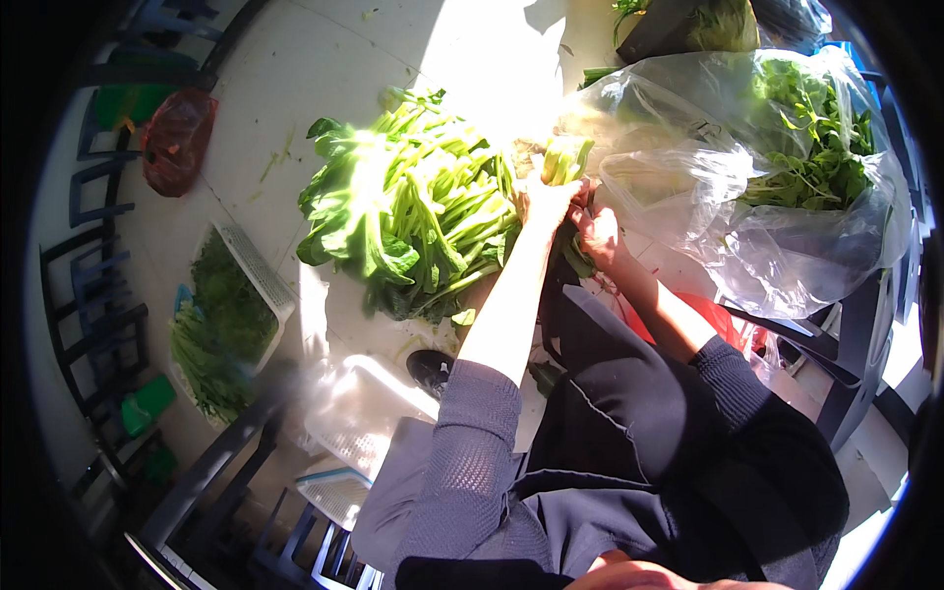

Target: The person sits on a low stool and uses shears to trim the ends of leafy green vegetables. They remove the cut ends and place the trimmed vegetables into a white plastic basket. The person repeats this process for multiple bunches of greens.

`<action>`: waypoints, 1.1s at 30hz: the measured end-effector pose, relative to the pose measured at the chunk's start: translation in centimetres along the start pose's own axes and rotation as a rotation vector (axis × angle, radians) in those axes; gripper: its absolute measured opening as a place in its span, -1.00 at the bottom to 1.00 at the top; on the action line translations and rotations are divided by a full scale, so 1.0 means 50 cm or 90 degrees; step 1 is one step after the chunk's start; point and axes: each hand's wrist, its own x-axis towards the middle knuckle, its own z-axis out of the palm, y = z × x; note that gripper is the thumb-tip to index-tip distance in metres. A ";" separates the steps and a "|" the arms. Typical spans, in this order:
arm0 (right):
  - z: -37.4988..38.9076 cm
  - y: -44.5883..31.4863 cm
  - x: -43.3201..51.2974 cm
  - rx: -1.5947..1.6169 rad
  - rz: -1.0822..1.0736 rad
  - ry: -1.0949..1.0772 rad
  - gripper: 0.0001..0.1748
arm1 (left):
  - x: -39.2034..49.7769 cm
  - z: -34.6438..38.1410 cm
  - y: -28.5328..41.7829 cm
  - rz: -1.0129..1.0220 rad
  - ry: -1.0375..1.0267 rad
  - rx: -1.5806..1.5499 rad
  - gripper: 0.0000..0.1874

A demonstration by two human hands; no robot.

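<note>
My left hand (546, 203) is closed around a small bunch of leafy greens (566, 161), whose pale stem ends point away from me. Close against it on the right, my right hand (596, 228) has bent fingers near the bunch's lower part; whether it grips anything is hidden. Dark leaves hang below both hands. To the left, a large heap of leafy greens with pale green stems (435, 199) lies on the tiled floor, partly washed out by sunlight.
A clear plastic bag (782, 258) with leafy herbs is at the right. On the left are a white basket (254, 269) of greens and a red plastic bag (177, 144). White plastic baskets (354, 435) stand near my left arm, and a red bag (693, 317) lies beyond my right forearm.
</note>
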 end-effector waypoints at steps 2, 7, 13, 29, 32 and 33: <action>-0.001 -0.035 -0.060 -0.239 0.023 -0.006 -0.67 | -0.059 -0.044 0.016 0.102 -0.113 -0.199 -0.59; 0.048 -0.151 -0.158 -0.104 0.011 -0.323 -0.64 | -0.210 -0.236 -0.028 0.124 -0.158 -0.508 -0.63; 0.019 -0.171 -0.059 -0.152 0.155 -0.030 -0.57 | -0.354 -0.336 -0.137 0.111 -0.127 -0.801 -0.30; 0.130 0.204 0.215 -0.197 0.242 -0.092 -0.60 | -0.395 -0.392 -0.244 0.115 0.005 -1.011 -0.45; 0.070 0.080 0.147 -0.265 0.215 -0.128 -0.70 | -0.377 -0.387 -0.250 0.131 -0.037 -1.035 -0.42; 0.061 0.026 0.116 -0.230 0.179 -0.135 -0.72 | -0.374 -0.385 -0.254 0.141 -0.049 -1.036 -0.41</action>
